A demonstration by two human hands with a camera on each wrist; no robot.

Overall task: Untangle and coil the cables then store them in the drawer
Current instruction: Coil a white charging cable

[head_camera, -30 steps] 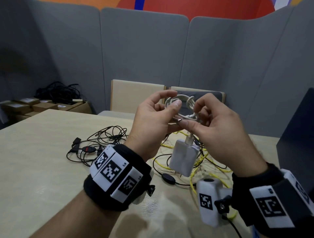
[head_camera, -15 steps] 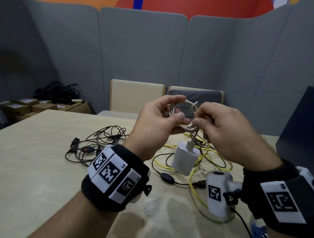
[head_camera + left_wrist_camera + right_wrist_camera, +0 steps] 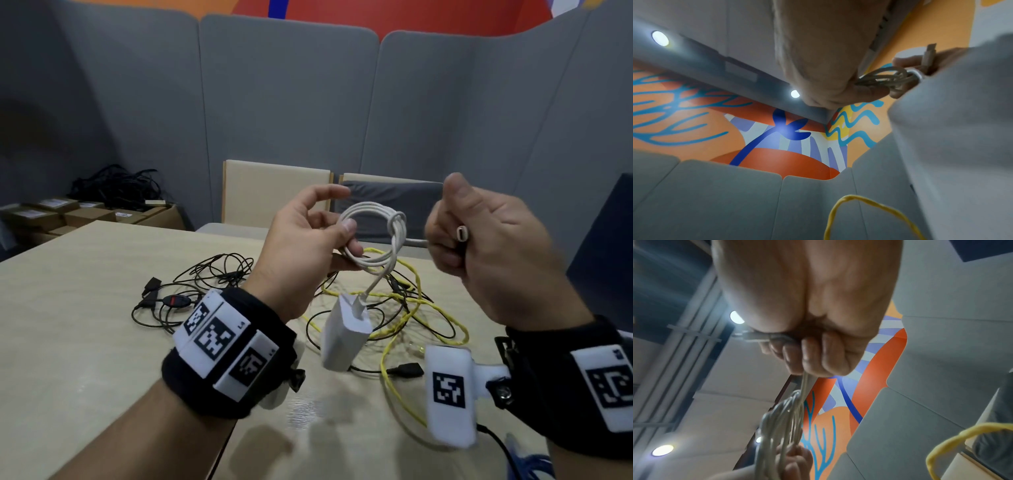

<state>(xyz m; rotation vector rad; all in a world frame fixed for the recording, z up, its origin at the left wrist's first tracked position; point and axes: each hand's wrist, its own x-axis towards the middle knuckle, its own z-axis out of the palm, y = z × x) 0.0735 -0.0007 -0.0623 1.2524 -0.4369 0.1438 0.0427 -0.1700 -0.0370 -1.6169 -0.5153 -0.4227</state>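
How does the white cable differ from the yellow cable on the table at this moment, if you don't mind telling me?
The white cable is wound into a tidy coil; the yellow cable sprawls in loose, tangled loops. The white cable is held in the air, the left hand pinching the coil and the right hand gripping its free end, while the yellow cable lies on the table untouched. A white charger hangs from the white one. Both are thin and flexible.

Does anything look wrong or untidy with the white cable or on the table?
The white cable is coiled and knotted neatly, but its charger dangles from it. On the table, the yellow cable and black cables lie tangled. No damage visible.
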